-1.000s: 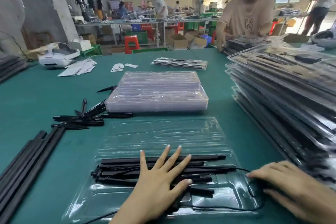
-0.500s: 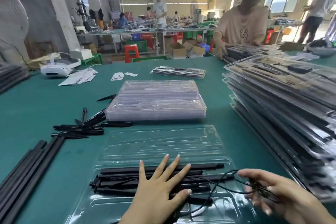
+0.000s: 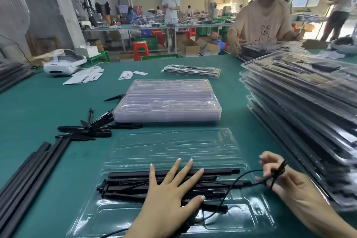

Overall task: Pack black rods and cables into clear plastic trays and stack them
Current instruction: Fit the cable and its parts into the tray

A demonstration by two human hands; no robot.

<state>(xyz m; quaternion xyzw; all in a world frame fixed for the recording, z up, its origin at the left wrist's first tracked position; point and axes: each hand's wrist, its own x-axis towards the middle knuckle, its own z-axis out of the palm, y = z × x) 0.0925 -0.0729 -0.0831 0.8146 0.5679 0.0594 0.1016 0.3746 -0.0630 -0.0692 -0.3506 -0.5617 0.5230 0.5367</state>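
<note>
An open clear plastic tray (image 3: 173, 149) lies in front of me on the green table. Several black rods (image 3: 218, 172) lie in its near half. My left hand (image 3: 170, 195) rests flat on them, fingers spread and straight. A thin black cable (image 3: 237, 179) runs from the tray up to my right hand (image 3: 289, 185), which pinches a bundled loop of it just right of the tray's edge.
A stack of empty clear trays (image 3: 168, 104) sits behind. A tall leaning stack of packed trays (image 3: 301, 106) fills the right. Loose black spikes (image 3: 87, 129) and long black rods (image 3: 29, 168) lie left. A person (image 3: 264, 21) works across the table.
My right hand has lifted off the tray's right corner, pulling the cable up and gathering it into a loop between its fingers. My left hand has stayed pressed on the rods.
</note>
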